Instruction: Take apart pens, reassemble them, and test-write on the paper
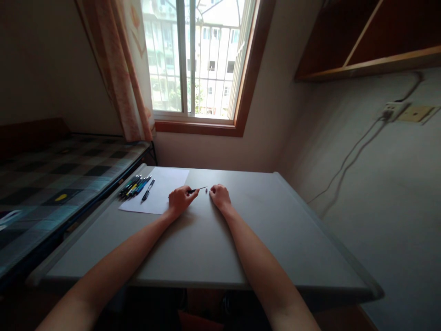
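In the head view, pinching a slim black pen-like rod (pixel 193 191) in the left hand (pixel 179 200), long axis roughly nine-to-three, thin end toward three o'clock. With a tiny dark-and-light piece (pixel 206 190) just beside that end, on the smooth grey table (pixel 275 230): at three o'clock from the left fingers, nine from the right hand (pixel 221 196), nearer the latter. Curled narrow on the right; contents impossible to tell.

Home bedrm (bed (pixel 51 184), curtain (pixel 119 69)).
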The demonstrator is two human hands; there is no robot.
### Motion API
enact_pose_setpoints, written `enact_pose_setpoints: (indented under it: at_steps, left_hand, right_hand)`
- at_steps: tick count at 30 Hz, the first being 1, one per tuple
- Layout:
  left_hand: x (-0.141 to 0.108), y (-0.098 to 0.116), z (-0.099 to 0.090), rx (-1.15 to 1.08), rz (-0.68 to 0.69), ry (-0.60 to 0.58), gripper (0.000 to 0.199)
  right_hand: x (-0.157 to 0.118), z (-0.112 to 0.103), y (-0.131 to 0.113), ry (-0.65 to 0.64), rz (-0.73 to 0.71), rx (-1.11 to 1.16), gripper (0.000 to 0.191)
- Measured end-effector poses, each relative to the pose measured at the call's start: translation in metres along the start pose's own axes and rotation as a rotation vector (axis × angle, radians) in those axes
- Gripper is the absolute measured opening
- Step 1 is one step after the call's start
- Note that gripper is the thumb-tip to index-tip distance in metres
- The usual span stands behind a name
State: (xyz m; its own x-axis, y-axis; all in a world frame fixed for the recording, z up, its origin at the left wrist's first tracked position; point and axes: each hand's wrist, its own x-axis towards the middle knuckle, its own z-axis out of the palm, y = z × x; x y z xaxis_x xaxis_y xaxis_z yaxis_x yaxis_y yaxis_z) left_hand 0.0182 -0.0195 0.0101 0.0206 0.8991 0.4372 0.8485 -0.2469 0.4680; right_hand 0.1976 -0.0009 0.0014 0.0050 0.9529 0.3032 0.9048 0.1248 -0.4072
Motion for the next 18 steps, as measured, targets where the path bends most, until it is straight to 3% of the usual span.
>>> enact_pose_setpoints:
  at_steps: [3,6,11,18]
  left_hand:
    - [0.000,0.001,0.000,0.003,-0.002,-0.002,0.041]
    - [-0.001,0.001,-0.001,0.003,-0.005,-0.004,0.040]
    - [-0.001,0.001,-0.001,-0.002,-0.008,-0.012,0.040]
    - [0.000,0.001,-0.001,-0.006,-0.013,-0.009,0.041]
  right_hand:
    - [0.001,0.002,0.007,0.021,-0.028,0.054,0.021]
    - [0.002,0.004,0.013,0.042,-0.099,0.100,0.036]
    - [0.004,0.007,0.013,-0.019,-0.178,0.147,0.051]
    - [0.004,0.006,0.012,-0.037,-0.142,0.148,0.046]
